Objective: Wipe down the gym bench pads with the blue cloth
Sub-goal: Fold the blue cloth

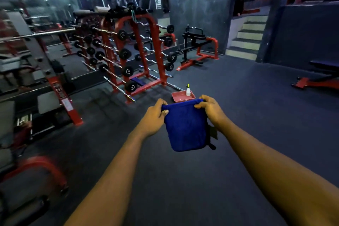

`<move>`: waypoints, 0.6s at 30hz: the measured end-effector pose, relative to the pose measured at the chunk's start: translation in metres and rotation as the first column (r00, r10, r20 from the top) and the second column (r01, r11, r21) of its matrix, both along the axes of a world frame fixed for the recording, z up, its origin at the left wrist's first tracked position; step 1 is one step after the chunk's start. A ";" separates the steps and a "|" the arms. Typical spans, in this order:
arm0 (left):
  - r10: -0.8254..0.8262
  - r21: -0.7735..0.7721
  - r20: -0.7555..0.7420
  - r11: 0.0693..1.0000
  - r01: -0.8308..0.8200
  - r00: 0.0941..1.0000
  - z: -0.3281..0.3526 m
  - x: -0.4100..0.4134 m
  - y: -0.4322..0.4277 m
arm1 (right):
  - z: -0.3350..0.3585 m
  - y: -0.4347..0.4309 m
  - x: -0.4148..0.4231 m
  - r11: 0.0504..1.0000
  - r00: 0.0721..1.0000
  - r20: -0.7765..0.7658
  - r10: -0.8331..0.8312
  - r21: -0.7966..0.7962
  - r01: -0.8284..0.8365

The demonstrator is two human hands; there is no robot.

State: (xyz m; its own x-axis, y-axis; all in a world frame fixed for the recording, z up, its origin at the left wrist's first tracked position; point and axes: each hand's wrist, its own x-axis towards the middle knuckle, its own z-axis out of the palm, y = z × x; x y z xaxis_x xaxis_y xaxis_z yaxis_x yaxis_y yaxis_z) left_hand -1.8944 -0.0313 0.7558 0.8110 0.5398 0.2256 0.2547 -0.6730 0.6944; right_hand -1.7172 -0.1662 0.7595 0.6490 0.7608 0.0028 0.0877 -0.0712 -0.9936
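Both forearms reach forward over the dark rubber floor (183, 185), and the blue cloth (185, 126) hangs between the hands, clear of the floor. The left hand (156, 113) pinches its upper left corner, thumb on the near face and fingers curled behind. The right hand (211, 110) grips the upper right corner the same way, so the top edge is stretched between them and the folded cloth drops below with rounded lower corners. A dark piece (212, 133) shows at the cloth's right edge, perhaps a strap or tag; it is too dim to tell.

Just beyond the hands a red tray (176, 97) sits on the floor with a white spray bottle (188, 91) standing upright in it. Further off to the left stands a red barbell rack (141, 51). Well to the right is a red-framed bench (319, 81) with a dark pad, and steps (247, 36) rise at the back.
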 end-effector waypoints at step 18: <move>-0.043 0.056 -0.013 0.997 0.044 0.999 -0.012 0.298 0.402 | -0.012 0.383 0.288 0.999 0.999 0.020 -0.042 -0.031 0.043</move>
